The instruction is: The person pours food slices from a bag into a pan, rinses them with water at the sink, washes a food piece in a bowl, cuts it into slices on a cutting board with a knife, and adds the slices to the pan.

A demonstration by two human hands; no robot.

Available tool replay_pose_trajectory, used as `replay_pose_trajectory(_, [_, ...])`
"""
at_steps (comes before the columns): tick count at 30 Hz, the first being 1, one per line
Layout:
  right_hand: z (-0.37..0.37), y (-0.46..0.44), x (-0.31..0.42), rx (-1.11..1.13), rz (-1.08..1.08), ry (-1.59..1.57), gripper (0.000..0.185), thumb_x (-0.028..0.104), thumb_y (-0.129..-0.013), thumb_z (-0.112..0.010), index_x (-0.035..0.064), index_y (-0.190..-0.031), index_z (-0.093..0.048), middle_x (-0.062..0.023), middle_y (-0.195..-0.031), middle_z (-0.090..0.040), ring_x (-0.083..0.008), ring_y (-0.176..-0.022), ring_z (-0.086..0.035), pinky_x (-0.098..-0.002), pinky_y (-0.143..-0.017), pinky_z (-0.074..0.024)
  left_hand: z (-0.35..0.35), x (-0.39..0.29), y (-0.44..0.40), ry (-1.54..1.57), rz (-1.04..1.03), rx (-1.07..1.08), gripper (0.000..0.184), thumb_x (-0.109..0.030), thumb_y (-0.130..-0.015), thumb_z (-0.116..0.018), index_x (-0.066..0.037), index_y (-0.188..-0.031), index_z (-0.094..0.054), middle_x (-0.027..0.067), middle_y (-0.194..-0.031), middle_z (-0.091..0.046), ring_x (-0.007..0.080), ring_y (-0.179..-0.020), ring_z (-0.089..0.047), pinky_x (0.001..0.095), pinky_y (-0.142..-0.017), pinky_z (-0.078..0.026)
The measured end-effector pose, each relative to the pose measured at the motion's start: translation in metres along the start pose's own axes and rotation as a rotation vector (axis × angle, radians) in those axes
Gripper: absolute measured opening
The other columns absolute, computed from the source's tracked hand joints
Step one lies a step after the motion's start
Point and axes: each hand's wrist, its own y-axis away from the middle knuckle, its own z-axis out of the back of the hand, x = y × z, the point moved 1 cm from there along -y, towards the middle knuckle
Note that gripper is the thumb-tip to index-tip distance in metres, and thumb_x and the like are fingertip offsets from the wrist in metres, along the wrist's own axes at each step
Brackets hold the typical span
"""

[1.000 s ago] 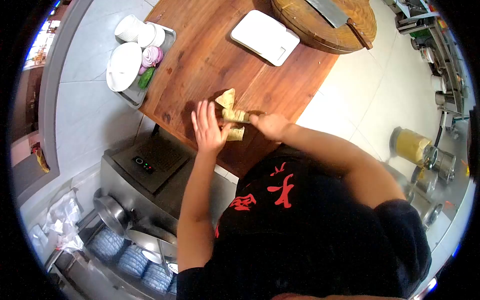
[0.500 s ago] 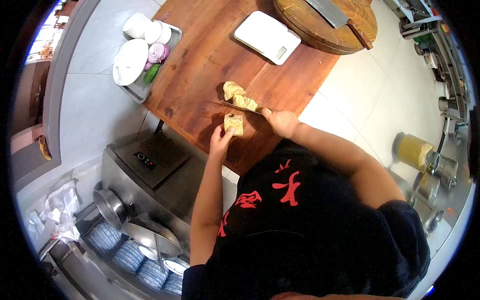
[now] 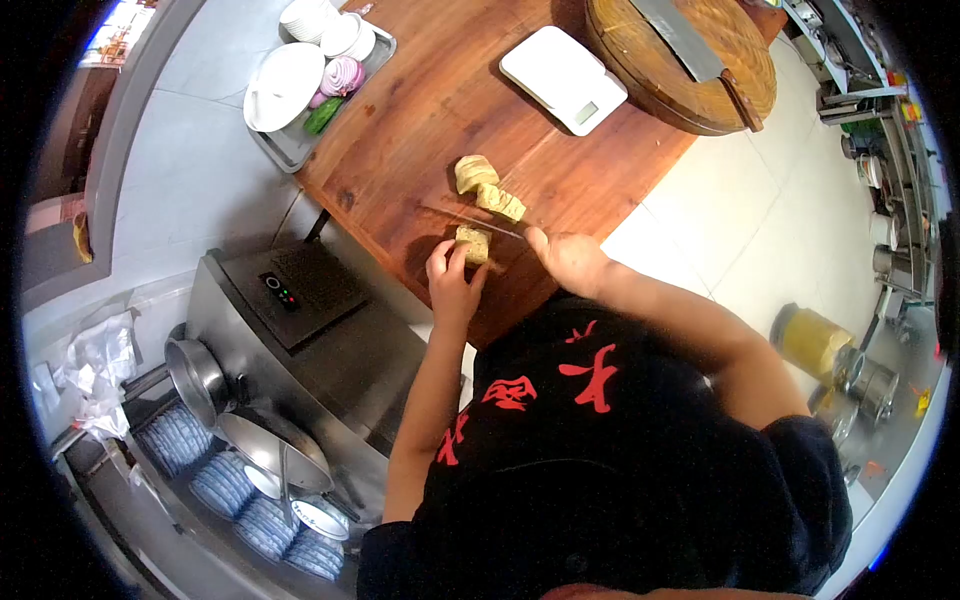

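Wooden table (image 3: 400, 150), mid-frame: left hand (image 3: 454, 288) is nearer the lowest yellow chunk (image 3: 474, 241), loosely curled fingers at its lower edge, can't tell if gripping. Right hand (image 3: 576, 264) is wrapped round a knife (image 3: 490, 227), blade slanting upper left just beyond the chunk.

This is a kitchen, probably a commercial one: a wooden table (image 3: 420, 110) carries cut yellow food (image 3: 475, 175), a digital scale (image 3: 550, 75) and a round chopping block (image 3: 635, 75) with a cleaver (image 3: 685, 40). Onion (image 3: 343, 76) and white bowls (image 3: 303, 20) sit on a tray (image 3: 283, 150); many stacked patterned dishes (image 3: 222, 485), metal pots (image 3: 196, 380) and loaded shelves (image 3: 905, 180) surround it.
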Motion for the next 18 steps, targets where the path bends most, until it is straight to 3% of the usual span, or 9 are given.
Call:
replay_pose_trajectory(7, [-0.005, 0.01, 0.013, 0.042, 0.083, 0.184, 0.023, 0.009, -0.082, -0.046, 0.0029, -0.103, -0.041, -0.0183, -0.079, -0.057, -0.034, -0.065, -0.062, -0.0406, -0.051, -0.0513, -0.001, 0.003, -0.01, 0.034, -0.064, -0.006, 0.039, -0.01, -0.064, -0.073, -0.007, -0.102, -0.062, 0.0181, -0.109, -0.051, 0.0364, -0.095, -0.051, 0.0419, -0.083, -0.044])
replay_pose_trajectory(13, [0.0, 0.002, 0.019, -0.109, 0.188, 0.142, 0.017, 0.01, -0.083, -0.047, 0.0014, -0.097, -0.043, -0.0184, -0.077, -0.056, -0.0334, -0.064, -0.062, -0.0402, -0.048, -0.0505, -0.001, 0.003, -0.012, 0.035, 0.002, 0.041, 0.04, -0.011, -0.066, -0.072, -0.008, -0.104, -0.06, 0.0165, -0.111, -0.049, 0.036, -0.1, -0.049, 0.0415, -0.084, -0.044])
replay_pose_trajectory(18, [-0.006, -0.013, 0.017, -0.019, 0.2, 0.223, 0.015, 0.014, -0.085, -0.047, 0.0025, -0.093, -0.044, -0.0191, -0.08, -0.057, -0.0342, -0.066, -0.062, -0.0394, -0.049, -0.0498, -0.004, 0.009, -0.01, -0.007, 0.031, 0.039, 0.044, -0.012, -0.068, -0.071, -0.009, -0.11, -0.057, 0.0154, -0.114, -0.048, 0.0361, -0.104, -0.046, 0.0423, -0.088, -0.043])
